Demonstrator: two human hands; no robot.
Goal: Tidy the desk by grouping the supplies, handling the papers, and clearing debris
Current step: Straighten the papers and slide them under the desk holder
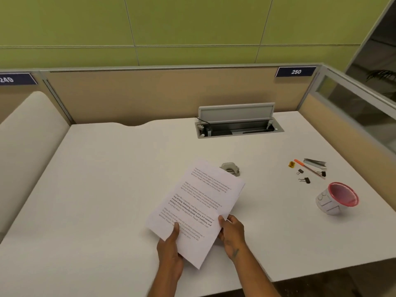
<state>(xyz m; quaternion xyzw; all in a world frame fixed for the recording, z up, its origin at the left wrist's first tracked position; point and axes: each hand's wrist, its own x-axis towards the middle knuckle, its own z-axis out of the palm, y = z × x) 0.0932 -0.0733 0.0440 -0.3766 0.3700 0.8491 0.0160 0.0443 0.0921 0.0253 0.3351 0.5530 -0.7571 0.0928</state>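
I find the paper-handling step in hand; both hands grasp the papers (pixel 196 211), a printed sheaf held tilted just above the white desk (pixel 102 189) near its front edge. The left hand (pixel 169 251) pinches the lower left corner, thumb on top; the right hand (pixel 232 234) clasps the lower right edge, thumb over the print, fingers beneath; I cannot tell how many sheets there are. A grey hole punch (pixel 231 168) lies just beyond the sheaf's far corner, partly hidden by it. The supplies look grouped already at the right: an orange pen (pixel 300 163), a stapler (pixel 315 163), a small yellow item (pixel 291 164) and binder clips (pixel 304 180) lie close together; a red-rimmed cup (pixel 336 198) rests on its side nearer the front, well apart from the sheaf. I judge that the next move calls for squaring the sheaf and either punching it or laying it flat; the tipped cup remains to be dealt with.
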